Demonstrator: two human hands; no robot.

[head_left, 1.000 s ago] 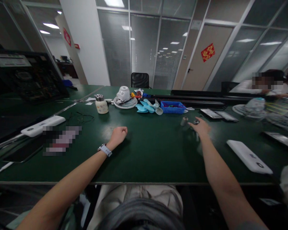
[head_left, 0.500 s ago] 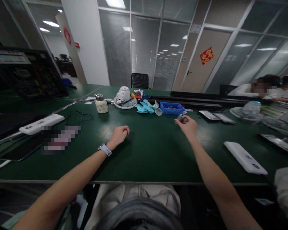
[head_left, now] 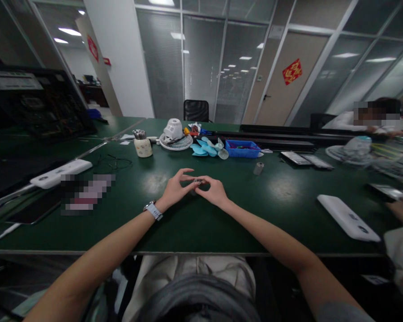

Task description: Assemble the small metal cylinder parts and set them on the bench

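My left hand [head_left: 175, 190] and my right hand [head_left: 214, 191] meet over the middle of the green table [head_left: 201, 223]. Between their fingertips they pinch a small metal part [head_left: 197, 182]. The left wrist wears a watch [head_left: 153, 210]. A second small metal cylinder [head_left: 258, 168] stands on the table, off to the right of my hands and apart from them.
At the back stand a small bottle [head_left: 143, 146], a white fan body on its grille [head_left: 175, 136], light-blue fan blades [head_left: 206, 149] and a blue tray [head_left: 243, 149]. White power strips lie at the left [head_left: 61, 173] and right [head_left: 348, 218]. Other people sit at the far right.
My right hand picked up a small metal part near the blue tray and drew it back to the table's middle. My left hand opened from a fist and joined it on the part.
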